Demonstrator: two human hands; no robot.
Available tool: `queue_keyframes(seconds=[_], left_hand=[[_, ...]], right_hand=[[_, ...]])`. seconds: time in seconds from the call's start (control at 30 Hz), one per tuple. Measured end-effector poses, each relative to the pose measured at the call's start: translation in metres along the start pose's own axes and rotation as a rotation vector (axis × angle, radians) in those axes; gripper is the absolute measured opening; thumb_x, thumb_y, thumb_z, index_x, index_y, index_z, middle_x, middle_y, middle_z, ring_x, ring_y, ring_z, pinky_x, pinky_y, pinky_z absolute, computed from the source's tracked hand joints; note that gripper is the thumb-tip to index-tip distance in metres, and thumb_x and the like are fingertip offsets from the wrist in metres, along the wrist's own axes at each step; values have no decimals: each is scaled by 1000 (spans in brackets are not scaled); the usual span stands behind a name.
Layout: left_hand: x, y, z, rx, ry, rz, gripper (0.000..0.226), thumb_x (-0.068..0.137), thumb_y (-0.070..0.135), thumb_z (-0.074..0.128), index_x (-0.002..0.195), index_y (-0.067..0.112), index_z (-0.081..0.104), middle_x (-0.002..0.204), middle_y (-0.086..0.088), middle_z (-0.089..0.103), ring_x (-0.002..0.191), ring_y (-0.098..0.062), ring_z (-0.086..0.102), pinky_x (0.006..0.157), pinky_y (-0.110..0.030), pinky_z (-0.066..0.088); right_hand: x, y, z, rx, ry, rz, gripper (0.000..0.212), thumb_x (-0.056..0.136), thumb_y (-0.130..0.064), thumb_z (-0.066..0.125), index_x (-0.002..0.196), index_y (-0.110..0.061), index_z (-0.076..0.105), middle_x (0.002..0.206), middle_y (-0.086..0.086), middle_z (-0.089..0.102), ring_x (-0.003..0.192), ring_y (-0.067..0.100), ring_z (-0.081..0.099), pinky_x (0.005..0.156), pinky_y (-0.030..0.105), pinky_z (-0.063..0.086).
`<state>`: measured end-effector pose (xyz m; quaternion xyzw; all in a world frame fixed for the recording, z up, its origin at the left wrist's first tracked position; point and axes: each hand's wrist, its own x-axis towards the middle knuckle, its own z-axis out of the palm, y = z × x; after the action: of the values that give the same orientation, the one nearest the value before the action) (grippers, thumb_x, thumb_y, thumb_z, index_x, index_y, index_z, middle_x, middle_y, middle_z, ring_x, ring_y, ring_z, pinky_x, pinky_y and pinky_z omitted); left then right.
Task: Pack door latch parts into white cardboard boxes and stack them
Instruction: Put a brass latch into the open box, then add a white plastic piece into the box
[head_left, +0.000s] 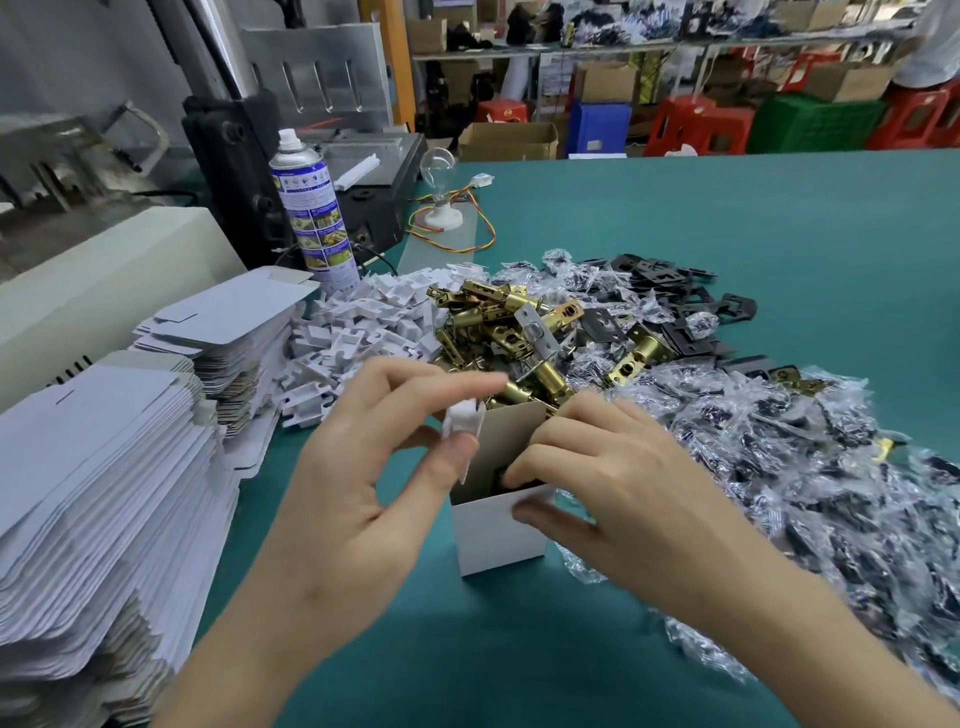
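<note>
At the middle of the green table (727, 218) stands a white cardboard box (498, 538), upright and open at the top, with something dark just showing inside, too hidden to name. Left hand (353, 499) is over the box's ten o'clock corner, thumb and index fingers (441, 384) pinching a small white plastic piece (462, 420) right at the rim. Right hand (623, 467) grips the box from three o'clock, fingers curled over the top edge and thumb pressed on the near face. At twelve o'clock from the box, a heap of brass latches (498, 322); at eleven, a pile of white plastic pieces (363, 322); from one round to four, bagged black plates (779, 441) in clear wrap. Stacks of flat box blanks (104, 493) sit at nine. Farther off at eleven, a spray can (311, 208) with a blue and yellow label, print too small to read.
</note>
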<state>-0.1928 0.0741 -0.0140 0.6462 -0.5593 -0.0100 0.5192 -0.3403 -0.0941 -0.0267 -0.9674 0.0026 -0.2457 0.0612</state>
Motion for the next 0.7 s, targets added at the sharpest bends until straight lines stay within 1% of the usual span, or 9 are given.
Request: queue_keyframes(seconds=[0.2, 0.27, 0.33, 0.4, 0.47, 0.5, 0.57, 0.63, 0.7], left_hand=[[2, 1, 0, 71, 90, 38, 17, 92, 23, 75, 107, 31, 72, 114, 8, 64, 110, -23, 66, 81, -25, 56], [3, 1, -3, 100, 67, 63, 14, 92, 27, 72, 106, 27, 73, 113, 10, 68, 112, -22, 67, 86, -26, 54], [3, -2, -5, 128, 30, 93, 16, 93, 28, 71, 109, 26, 73, 115, 12, 69, 116, -19, 67, 95, -23, 49], [2, -6, -6, 120, 0, 97, 21, 93, 30, 71, 114, 31, 70, 118, 14, 68, 119, -20, 65, 101, -20, 44], [0, -11, -3, 72, 6, 70, 30, 93, 31, 72, 121, 37, 63, 121, 13, 66, 122, -22, 63, 103, -21, 43], [-1, -14, -1, 22, 17, 53, 34, 92, 31, 72, 123, 39, 61, 124, 12, 65, 124, -23, 62, 105, -24, 43], [-4, -19, 5, -111, 26, 18, 39, 92, 28, 73, 125, 42, 57, 126, 10, 65, 126, -24, 62, 110, -35, 45], [-5, -24, 11, -226, 30, -7, 41, 92, 24, 73, 124, 42, 55, 122, 10, 66, 123, -24, 63, 111, -46, 45], [-7, -28, 14, -307, 40, -36, 40, 93, 24, 72, 124, 40, 53, 119, 9, 66, 121, -23, 65, 109, -43, 49]], right_hand=[[-4, 0, 1, 123, 19, 56, 15, 93, -32, 76, 98, -18, 72, 95, -9, 67, 90, 21, 58, 75, 43, 51], [-3, -2, 1, 258, 69, 110, 18, 95, -36, 71, 100, -19, 68, 94, -13, 65, 89, 17, 58, 77, 39, 49], [-2, -3, 1, 401, 131, 174, 18, 97, -37, 64, 105, -22, 65, 93, -18, 63, 89, 12, 60, 77, 35, 50], [2, -4, 0, 484, 187, 212, 22, 99, -36, 62, 116, -24, 60, 96, -16, 67, 89, 13, 65, 77, 30, 51], [7, -5, -2, 499, 217, 210, 31, 99, -34, 63, 128, -27, 53, 101, -13, 68, 89, 13, 66, 76, 18, 47], [10, -5, -2, 494, 208, 200, 36, 100, -32, 64, 133, -29, 52, 105, -13, 68, 89, 12, 66, 76, 16, 45], [16, -6, 0, 493, 173, 170, 40, 100, -27, 67, 138, -30, 54, 111, -12, 67, 93, 10, 65, 79, 17, 47], [20, -8, 3, 492, 177, 138, 36, 101, -23, 68, 136, -27, 61, 111, -10, 67, 93, 7, 65, 81, 24, 52], [21, -8, 5, 496, 209, 123, 29, 100, -23, 69, 129, -24, 68, 107, -11, 68, 91, 6, 63, 79, 26, 53]])
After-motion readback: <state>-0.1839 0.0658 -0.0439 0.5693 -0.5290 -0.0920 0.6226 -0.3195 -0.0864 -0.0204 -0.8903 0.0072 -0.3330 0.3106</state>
